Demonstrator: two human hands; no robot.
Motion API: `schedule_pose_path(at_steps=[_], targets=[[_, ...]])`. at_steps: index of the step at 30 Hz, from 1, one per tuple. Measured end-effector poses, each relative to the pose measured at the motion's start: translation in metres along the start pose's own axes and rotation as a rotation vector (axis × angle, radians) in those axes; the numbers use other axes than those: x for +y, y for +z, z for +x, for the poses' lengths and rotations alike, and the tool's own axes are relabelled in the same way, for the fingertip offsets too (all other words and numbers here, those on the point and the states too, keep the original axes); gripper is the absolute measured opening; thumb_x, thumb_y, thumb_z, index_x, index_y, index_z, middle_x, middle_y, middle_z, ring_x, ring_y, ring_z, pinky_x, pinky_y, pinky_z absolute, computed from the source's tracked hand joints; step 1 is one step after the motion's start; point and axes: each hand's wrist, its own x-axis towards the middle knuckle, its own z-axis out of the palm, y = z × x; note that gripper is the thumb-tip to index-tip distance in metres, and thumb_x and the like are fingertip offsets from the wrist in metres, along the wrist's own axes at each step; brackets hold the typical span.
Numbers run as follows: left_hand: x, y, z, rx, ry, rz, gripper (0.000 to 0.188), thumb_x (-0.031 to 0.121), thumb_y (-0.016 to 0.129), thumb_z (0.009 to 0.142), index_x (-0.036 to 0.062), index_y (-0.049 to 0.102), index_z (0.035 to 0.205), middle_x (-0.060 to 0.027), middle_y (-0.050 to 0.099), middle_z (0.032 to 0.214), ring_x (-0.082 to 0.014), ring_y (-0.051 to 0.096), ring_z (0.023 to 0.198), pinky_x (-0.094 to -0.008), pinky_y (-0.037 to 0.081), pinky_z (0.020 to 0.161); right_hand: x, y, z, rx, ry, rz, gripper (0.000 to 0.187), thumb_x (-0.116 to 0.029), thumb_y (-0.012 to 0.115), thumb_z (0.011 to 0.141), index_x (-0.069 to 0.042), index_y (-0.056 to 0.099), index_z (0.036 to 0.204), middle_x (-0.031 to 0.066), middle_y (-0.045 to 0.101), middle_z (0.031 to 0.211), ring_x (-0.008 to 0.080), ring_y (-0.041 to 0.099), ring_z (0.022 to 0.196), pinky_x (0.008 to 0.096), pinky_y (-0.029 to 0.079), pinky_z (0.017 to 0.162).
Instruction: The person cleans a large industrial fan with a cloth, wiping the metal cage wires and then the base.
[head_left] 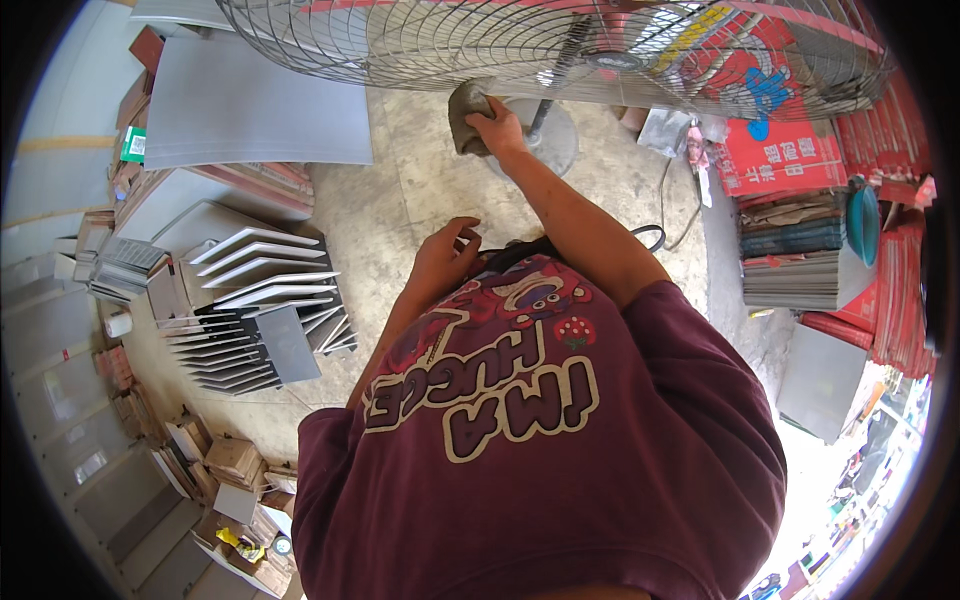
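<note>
My right hand [497, 130] reaches forward with its fingers closed on a dirty grey-brown rag [466, 118]. The rag's top edge meets the lower rim of a large fan's wire guard [400, 62] in the picture; whether it presses on the wire I cannot tell. Below the guard, the fan's pole [541, 118] rises from a round grey base [560, 140] on the floor, partly behind my right hand and forearm. Close to my waist is my left hand [446, 252], its fingers loosely bent and apart, with nothing seen in them.
At the left stand a rack of upright tiles [268, 270] and a large grey panel [260, 100] over stacked boxes. Red cartons [785, 155] and stacked tiles [790, 285] fill the right side. A dark cable [665, 205] lies on the concrete floor [400, 180].
</note>
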Motion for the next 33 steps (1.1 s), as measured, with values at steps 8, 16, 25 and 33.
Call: schedule_pose_path(at_steps=[8, 16, 25, 33], targets=[[-0.008, -0.003, -0.007, 0.024, -0.047, -0.024, 0.033, 0.013, 0.060, 0.083, 0.0016, 0.053, 0.114, -0.0111, 0.065, 0.089, -0.0220, 0.063, 0.073, -0.0326, 0.050, 0.065, 0.043, -0.013, 0.034, 0.028, 0.131, 0.100, 0.050, -0.019, 0.068, 0.066, -0.011, 0.062, 0.115, 0.0103, 0.066, 0.097, 0.0203, 0.062, 0.088, 0.0314, 0.049, 0.075], [-0.013, -0.003, 0.001, 0.017, -0.047, -0.019, 0.032, 0.012, 0.060, 0.083, 0.0022, 0.054, 0.113, -0.0106, 0.065, 0.089, -0.0218, 0.064, 0.072, -0.0314, 0.050, 0.064, 0.089, -0.060, 0.064, 0.517, 0.476, 0.400, 0.037, -0.015, 0.060, 0.074, -0.005, 0.059, 0.110, 0.0119, 0.064, 0.090, 0.0239, 0.062, 0.069, 0.0379, 0.047, 0.049], [-0.016, -0.010, 0.005, 0.027, -0.058, -0.021, 0.032, 0.014, 0.062, 0.083, 0.0032, 0.055, 0.112, -0.0111, 0.066, 0.089, -0.0224, 0.064, 0.070, -0.0319, 0.050, 0.063, 0.087, -0.066, 0.062, 0.578, 0.554, 0.500, 0.025, -0.010, 0.055, 0.079, -0.004, 0.054, 0.104, 0.0138, 0.060, 0.084, 0.0250, 0.058, 0.052, 0.0381, 0.042, 0.034], [-0.016, -0.012, 0.005, 0.021, -0.091, -0.011, 0.030, 0.016, 0.060, 0.085, 0.0041, 0.054, 0.112, -0.0115, 0.066, 0.088, -0.0227, 0.066, 0.069, -0.0320, 0.050, 0.061, 0.079, -0.004, 0.056, -0.021, 0.282, 0.117, 0.037, -0.019, 0.067, 0.070, -0.004, 0.063, 0.103, 0.0097, 0.066, 0.087, 0.0211, 0.062, 0.077, 0.0327, 0.049, 0.068]])
